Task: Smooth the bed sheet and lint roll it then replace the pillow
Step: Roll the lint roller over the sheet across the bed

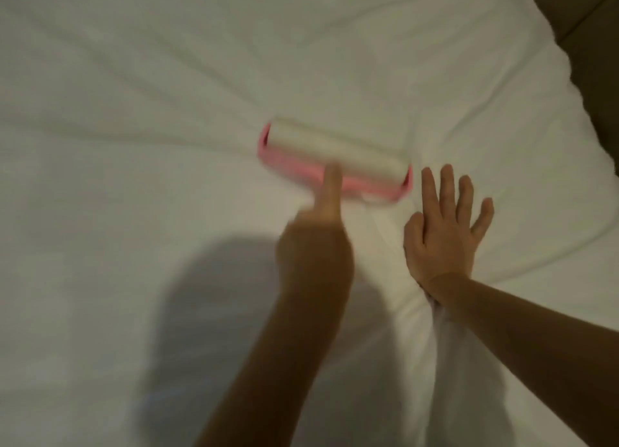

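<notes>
Ahead of left hand [315, 245], lint roller [335, 155] on bed sheet [134, 111]; hand wrapped round its near end, forefinger straight. Right hand [442, 232] flat, fingers spread, just beside. Lint roller light, stiff; bed sheet soft, bunches easily.

A dull brown surface [596, 27], crossed by one faint seam, fills the upper right corner and right edge.

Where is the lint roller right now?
In the head view the pink lint roller sits on the white bed sheet near the frame's middle, gripped by the left hand and just left of the flat right hand.
</notes>
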Action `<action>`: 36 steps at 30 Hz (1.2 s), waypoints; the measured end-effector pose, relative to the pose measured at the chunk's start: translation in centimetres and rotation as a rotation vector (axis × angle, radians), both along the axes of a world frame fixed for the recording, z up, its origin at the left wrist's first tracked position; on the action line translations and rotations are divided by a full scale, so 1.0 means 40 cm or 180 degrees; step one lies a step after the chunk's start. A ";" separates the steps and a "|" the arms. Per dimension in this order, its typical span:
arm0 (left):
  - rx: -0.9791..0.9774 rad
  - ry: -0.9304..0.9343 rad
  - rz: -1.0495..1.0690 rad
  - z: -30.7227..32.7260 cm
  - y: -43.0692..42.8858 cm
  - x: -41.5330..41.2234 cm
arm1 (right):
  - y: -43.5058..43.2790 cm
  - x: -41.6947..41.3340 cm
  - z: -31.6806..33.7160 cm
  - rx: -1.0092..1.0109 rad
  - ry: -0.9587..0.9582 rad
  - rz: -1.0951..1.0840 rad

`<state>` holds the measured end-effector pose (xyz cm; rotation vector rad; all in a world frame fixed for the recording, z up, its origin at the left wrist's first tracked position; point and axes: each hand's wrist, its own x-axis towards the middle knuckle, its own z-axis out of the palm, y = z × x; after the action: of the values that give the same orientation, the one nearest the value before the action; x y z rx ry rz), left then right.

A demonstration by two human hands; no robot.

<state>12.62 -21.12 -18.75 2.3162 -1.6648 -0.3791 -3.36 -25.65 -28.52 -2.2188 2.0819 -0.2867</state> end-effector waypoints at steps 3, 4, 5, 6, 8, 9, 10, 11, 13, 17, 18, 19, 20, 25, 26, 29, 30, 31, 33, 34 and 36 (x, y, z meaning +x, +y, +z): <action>0.1109 0.0275 -0.0054 0.020 0.116 0.005 | -0.005 -0.002 -0.011 -0.0172 0.0043 0.0043; 0.1275 0.0243 -0.0030 0.008 0.120 0.013 | -0.006 -0.002 -0.013 -0.0199 0.0045 0.0042; 0.1309 0.0159 -0.0047 0.005 0.082 0.021 | -0.006 -0.002 -0.016 -0.0231 0.0040 0.0050; 0.1153 0.0085 -0.0091 -0.005 0.039 0.025 | -0.007 -0.001 -0.017 -0.0268 0.0042 0.0059; -0.0013 -0.0239 -0.0079 -0.008 -0.082 0.021 | -0.008 0.000 -0.017 -0.0325 0.0032 0.0048; -0.0377 -0.0193 -0.0137 -0.011 -0.145 0.007 | -0.007 -0.002 -0.017 -0.0339 0.0028 0.0033; -0.0273 0.0111 -0.0187 0.001 -0.191 -0.009 | -0.007 -0.001 -0.016 -0.0331 0.0032 0.0025; 0.0051 0.0501 -0.0199 -0.003 -0.221 -0.025 | -0.004 -0.003 -0.015 -0.0320 0.0048 0.0023; 0.0143 0.0587 -0.0139 -0.003 -0.231 -0.036 | -0.006 0.001 -0.015 -0.0322 0.0027 0.0051; 0.0673 0.0017 -0.0288 0.022 -0.030 -0.009 | -0.008 0.000 -0.019 -0.0373 -0.0034 0.0062; 0.1296 0.0085 -0.0325 0.030 0.046 -0.003 | -0.007 0.000 -0.020 -0.0412 -0.0030 0.0066; 0.1540 0.0023 -0.0320 0.037 0.100 0.004 | -0.008 0.000 -0.021 -0.0441 -0.0042 0.0053; 0.1644 -0.0073 -0.0351 0.047 0.134 0.013 | -0.008 -0.001 -0.020 -0.0453 -0.0066 0.0036; 0.0071 -0.0184 -0.0204 -0.005 -0.010 0.014 | -0.008 0.002 -0.020 -0.0465 -0.0083 0.0049; -0.0205 -0.0355 -0.0213 -0.006 -0.057 0.003 | -0.007 0.000 -0.020 -0.0454 -0.0069 0.0046; 0.0076 0.0304 -0.0409 0.001 -0.200 -0.035 | -0.007 0.001 -0.021 -0.0449 -0.0070 0.0030; 0.0113 0.0414 -0.0332 0.001 -0.214 -0.045 | -0.008 0.002 -0.022 -0.0467 -0.0078 0.0039; -0.0049 0.0246 -0.0300 0.008 -0.216 -0.046 | -0.009 0.002 -0.023 -0.0496 -0.0086 0.0056; -0.0404 -0.0375 -0.0209 0.009 -0.152 -0.034 | -0.010 0.001 -0.026 -0.0557 -0.0093 0.0088; -0.0118 -0.0356 -0.0215 0.020 -0.107 -0.029 | -0.013 0.000 -0.027 -0.0572 -0.0093 0.0098; 0.0603 -0.0188 -0.0271 0.020 -0.010 -0.020 | -0.015 -0.003 -0.026 -0.0561 -0.0048 0.0098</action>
<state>11.83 -21.52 -17.95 2.4163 -1.8326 -0.5111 -3.48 -26.23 -29.58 -2.3341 2.0870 -0.5015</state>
